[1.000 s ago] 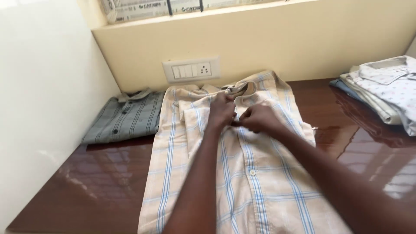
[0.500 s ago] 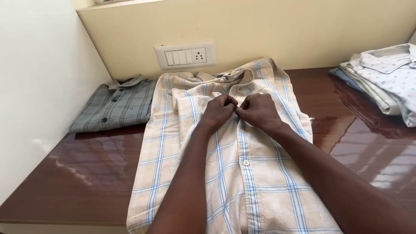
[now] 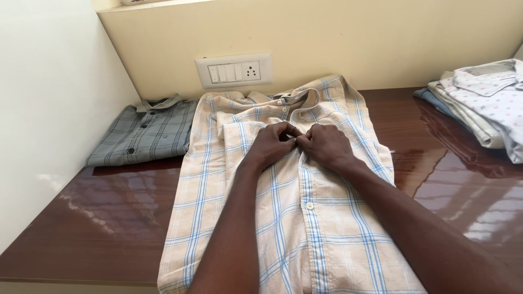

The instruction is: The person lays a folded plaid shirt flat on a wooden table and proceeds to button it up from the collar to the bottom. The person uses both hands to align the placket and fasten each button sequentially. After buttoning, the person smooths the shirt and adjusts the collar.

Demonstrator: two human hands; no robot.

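A beige shirt with blue checks (image 3: 218, 179) lies face up on the dark glossy wooden table (image 3: 109, 218), collar toward the wall. My left hand (image 3: 272, 144) and my right hand (image 3: 327, 146) meet at the shirt's button placket, just below the collar. Both pinch the placket fabric with closed fingers, fingertips touching each other. A white button (image 3: 309, 206) shows lower on the placket, between my forearms.
A folded grey checked shirt (image 3: 143, 133) lies at the back left against the wall. A stack of folded light shirts (image 3: 482, 106) sits at the back right. A white switch and socket plate (image 3: 234, 71) is on the wall behind the shirt.
Both hands have moved a little down the placket from just under the collar, still pinched together. The camera has tilted down, so more of the shirt's lower part shows.
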